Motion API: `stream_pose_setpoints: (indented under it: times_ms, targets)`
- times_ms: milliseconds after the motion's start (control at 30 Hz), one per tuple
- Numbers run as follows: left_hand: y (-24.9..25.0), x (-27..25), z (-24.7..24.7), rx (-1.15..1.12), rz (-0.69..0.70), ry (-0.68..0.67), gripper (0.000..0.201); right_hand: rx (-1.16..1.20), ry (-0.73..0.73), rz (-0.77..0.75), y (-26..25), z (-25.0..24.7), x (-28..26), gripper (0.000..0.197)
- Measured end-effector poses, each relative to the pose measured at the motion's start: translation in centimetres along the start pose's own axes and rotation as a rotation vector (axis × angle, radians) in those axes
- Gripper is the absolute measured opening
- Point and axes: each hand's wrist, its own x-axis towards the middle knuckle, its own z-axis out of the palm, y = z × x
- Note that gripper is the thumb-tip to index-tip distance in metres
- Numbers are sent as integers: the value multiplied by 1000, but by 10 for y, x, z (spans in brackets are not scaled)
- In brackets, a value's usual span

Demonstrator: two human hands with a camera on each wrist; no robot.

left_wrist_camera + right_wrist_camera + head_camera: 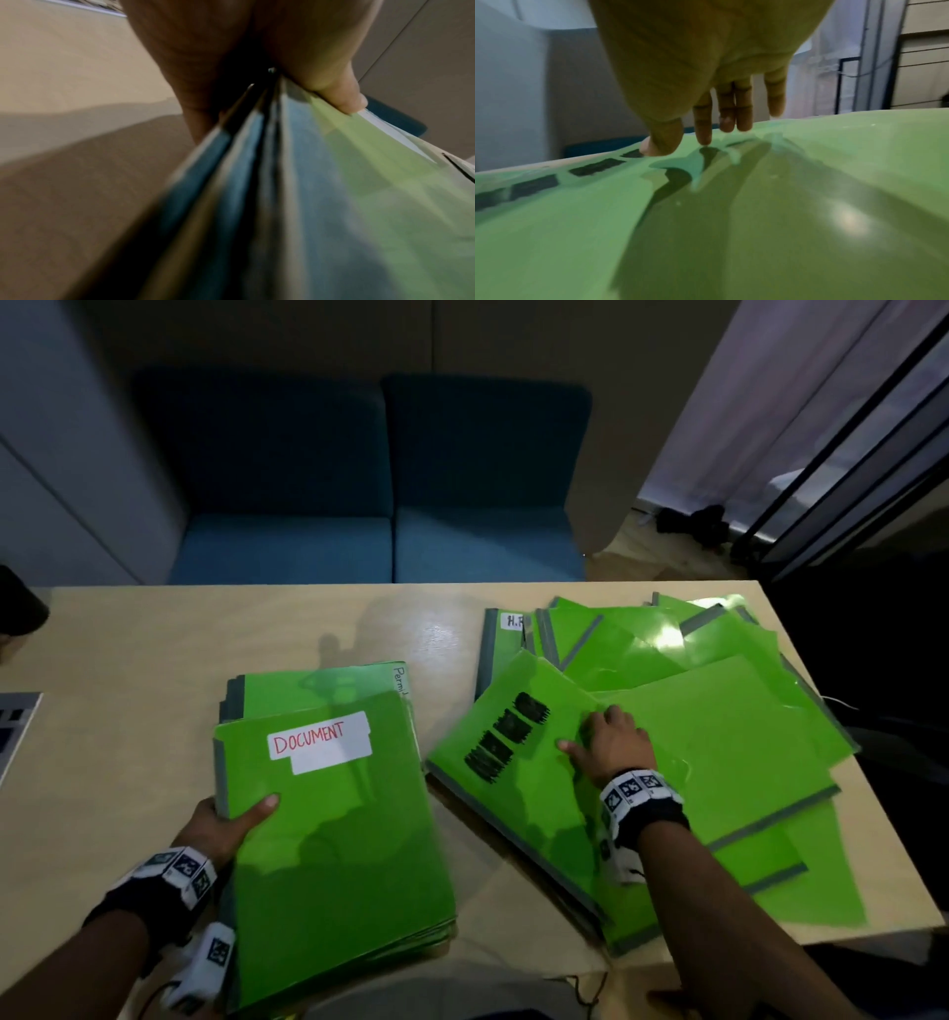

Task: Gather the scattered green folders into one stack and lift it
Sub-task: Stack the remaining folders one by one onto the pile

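The head view looks forward and down over the tabletop (154,660). Each wrist view sits very close, facing along its hand: left at the gripped folder stack (334,203), right across the scattered folders (757,203), both shared with the head view.

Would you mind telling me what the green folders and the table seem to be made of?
Green folders: likely thin glossy plastic; they throw bright glare and the cover dimples under the right hand. Their grey spines look matte. Table: pale wood-look top, probably laminate, with a soft sheen.
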Motion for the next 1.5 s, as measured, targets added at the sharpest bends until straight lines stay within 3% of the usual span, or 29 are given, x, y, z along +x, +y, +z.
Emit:
stream_pose_setpoints:
  times_ms: [167,367,467,567,633,700,800,933,1000,1033,1133,1200,1267,1500]
  targets:
    - [0,-3,2,41,8,49,78,179,-75,186,12,4,13,110]
    - [4,-6,2,77,-21,63,85,343,-49,214,34,-9,17,115]
    - [4,-6,1,92,-32,62,86,302,5,409,67,-29,17,114]
    - [3,-7,2,80,-26,56,80,350,-139,585,100,2,29,134]
    - [4,-8,2,65,-4,39,79,380,-160,541,123,63,57,135]
    - [4,-6,2,48,-2,30,85,447,-166,548,94,49,37,128]
    - [4,-9,1,59,-17,40,83,511,-126,550,36,-7,-1,89]
    - [6,-10,2,51,-13,38,80,764,-97,486,34,-44,0,63]
    - [6,-9,-1,54,-17,28,85,827,-84,463,51,-58,4,69]
    - [4,-8,-2,53,-21,26,87,829,-78,448,56,-64,6,82]
    - [4,-8,-2,38,-23,45,89,495,-124,307,77,-72,31,119]
    - [5,-9,-1,48,-29,58,84,181,-173,173,79,-70,42,116]
    - [7,-11,0,58,-41,64,82,15,-136,83,77,-59,47,105]
    - [9,-11,2,75,-63,73,81,2,-154,-4,72,-27,49,104]
